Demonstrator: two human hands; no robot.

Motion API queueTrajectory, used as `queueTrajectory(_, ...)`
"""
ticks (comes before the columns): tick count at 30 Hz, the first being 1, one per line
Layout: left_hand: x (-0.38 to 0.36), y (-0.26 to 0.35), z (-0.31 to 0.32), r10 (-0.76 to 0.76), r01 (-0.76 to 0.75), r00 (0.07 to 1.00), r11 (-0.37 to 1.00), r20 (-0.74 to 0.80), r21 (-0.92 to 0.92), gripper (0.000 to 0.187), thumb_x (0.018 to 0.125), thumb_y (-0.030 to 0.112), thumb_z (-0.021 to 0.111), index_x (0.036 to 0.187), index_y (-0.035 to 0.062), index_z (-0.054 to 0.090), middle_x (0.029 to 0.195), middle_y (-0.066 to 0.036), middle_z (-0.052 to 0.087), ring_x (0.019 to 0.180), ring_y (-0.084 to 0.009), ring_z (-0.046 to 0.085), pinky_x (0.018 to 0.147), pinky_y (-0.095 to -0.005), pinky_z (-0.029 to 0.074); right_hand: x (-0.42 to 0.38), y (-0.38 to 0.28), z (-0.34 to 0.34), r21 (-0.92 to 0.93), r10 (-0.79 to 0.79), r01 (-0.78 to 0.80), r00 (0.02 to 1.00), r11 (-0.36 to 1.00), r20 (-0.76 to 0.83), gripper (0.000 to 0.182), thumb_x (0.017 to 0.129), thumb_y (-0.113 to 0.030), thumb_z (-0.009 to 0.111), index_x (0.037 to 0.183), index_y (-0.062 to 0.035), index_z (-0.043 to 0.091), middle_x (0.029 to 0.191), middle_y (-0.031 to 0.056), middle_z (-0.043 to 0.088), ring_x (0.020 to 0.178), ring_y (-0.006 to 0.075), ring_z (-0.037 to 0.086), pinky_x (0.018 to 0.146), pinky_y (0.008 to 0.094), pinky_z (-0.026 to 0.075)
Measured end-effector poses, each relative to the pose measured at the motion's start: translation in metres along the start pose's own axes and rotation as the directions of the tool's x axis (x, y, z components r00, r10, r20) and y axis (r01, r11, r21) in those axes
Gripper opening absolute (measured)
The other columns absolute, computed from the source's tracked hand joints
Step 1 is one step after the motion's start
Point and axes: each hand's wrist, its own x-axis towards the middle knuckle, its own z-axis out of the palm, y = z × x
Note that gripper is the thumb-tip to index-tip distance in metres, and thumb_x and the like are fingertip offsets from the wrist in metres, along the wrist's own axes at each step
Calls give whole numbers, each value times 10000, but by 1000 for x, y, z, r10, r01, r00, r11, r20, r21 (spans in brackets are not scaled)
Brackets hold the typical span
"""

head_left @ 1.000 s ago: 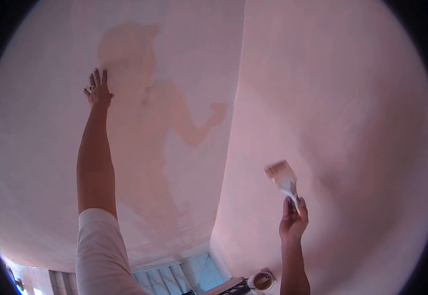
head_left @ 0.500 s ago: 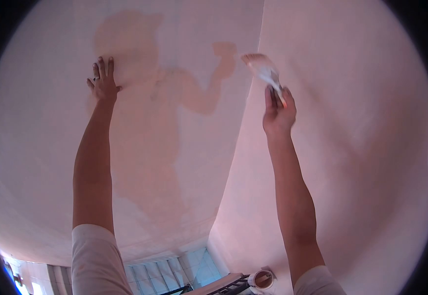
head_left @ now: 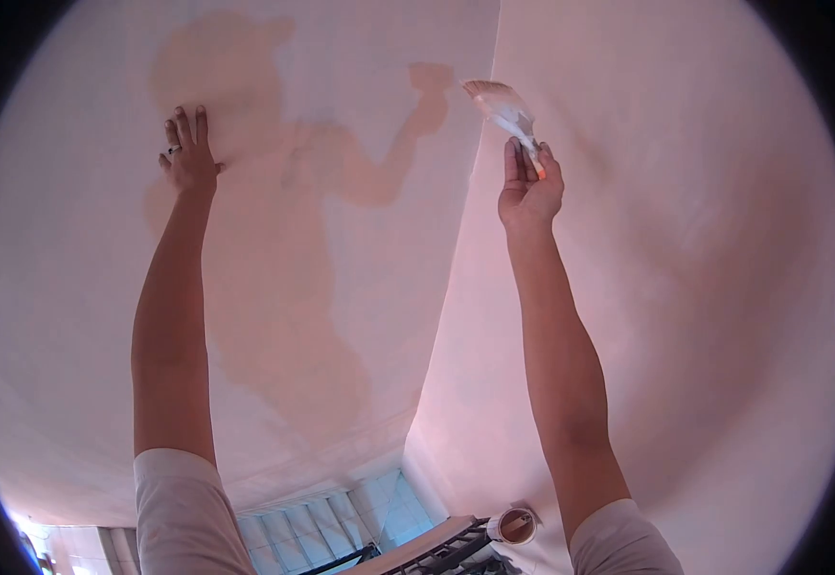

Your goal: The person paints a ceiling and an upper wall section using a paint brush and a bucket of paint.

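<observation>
My right hand (head_left: 532, 187) grips a paintbrush (head_left: 502, 107) by its handle, fingers closed round it near the ferrule. The wide, splayed bristles are smeared with pale paint and point up and left, right at the corner line where two pink walls meet. Spread flat on the left wall (head_left: 403, 287) is my left hand (head_left: 190, 158), fingers apart, a ring on one of them. A shadow of my head, arm and brush falls across that wall.
Below, beside my right arm, a round paint container (head_left: 515, 525) stands at the end of a dark rack-like frame (head_left: 451, 551). Bluish panels (head_left: 312, 527) show at the bottom behind it. The right wall (head_left: 705, 287) runs close along my right arm.
My right hand and the brush have moved slightly up and to the left along the corner. My left hand stays flat on the wall, shifted a little left in view.
</observation>
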Motion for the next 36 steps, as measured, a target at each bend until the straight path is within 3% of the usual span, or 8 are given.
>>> queueTrajectory(6,-15,-35,-11,6,-7,999,1000,40,25,1195,739,490,807,1572,329,-34,1652,-56,4,1507,-284,160,1065,-547,450,-35,-5,15,-30,-22,21,1000,999,-4,352,914,-99,617,1178,74,462,1122,219,531,1023,324,627,948,409,589)
queueTrajectory(7,2,15,11,6,-8,999,999,46,47,1195,741,490,806,1572,326,-36,1652,-59,5,1507,-286,160,1067,-548,447,20,11,-9,-19,-1,1,1000,1000,-1,351,913,-100,619,1178,71,464,1126,218,533,1024,322,625,943,405,591)
queueTrajectory(16,-48,36,-23,33,-34,999,999,24,43,1193,738,491,805,1578,284,-17,1643,-101,39,1495,-310,191,1054,-546,457,33,17,-19,-37,50,-49,998,998,31,337,912,-94,617,1193,38,486,1119,174,567,979,295,638,930,386,585)
queueTrajectory(23,-98,14,-88,100,-101,994,995,-39,-19,1173,758,502,784,1578,265,-21,1641,-113,51,1497,-316,188,1065,-491,463,8,9,53,65,-54,57,997,996,-47,244,907,-65,594,1123,43,563,1003,146,599,882,257,656,758,348,617)
queueTrajectory(26,-93,20,-90,98,-98,994,995,-48,7,1157,762,502,779,1579,260,-5,1638,-117,78,1490,-322,211,1060,-476,469,14,39,30,25,-49,52,991,998,-122,235,886,-69,611,1088,44,570,971,139,606,855,240,650,732,339,609)
queueTrajectory(32,-132,-4,-121,112,-117,990,992,-90,-45,1140,757,495,787,1577,253,32,1635,-119,87,1485,-323,221,1053,-485,472,-144,31,-122,-288,-34,-78,931,954,-363,220,890,-95,596,1061,40,564,1033,146,607,865,241,647,714,340,592)
queueTrajectory(34,-146,-6,-140,100,-102,992,994,-81,-30,1152,744,498,797,1576,259,37,1635,-118,85,1487,-325,217,1049,-490,473,-153,7,-125,-428,-27,-183,897,885,-441,201,869,-97,584,1017,39,592,1007,147,629,831,226,654,682,335,583)
queueTrajectory(36,-79,11,-54,91,-91,994,996,-56,1,1169,731,500,805,1578,259,36,1632,-129,98,1482,-335,226,1031,-486,483,-84,91,-119,-559,-17,-279,885,781,-466,192,859,-91,566,978,55,607,995,156,628,813,242,658,644,346,598)
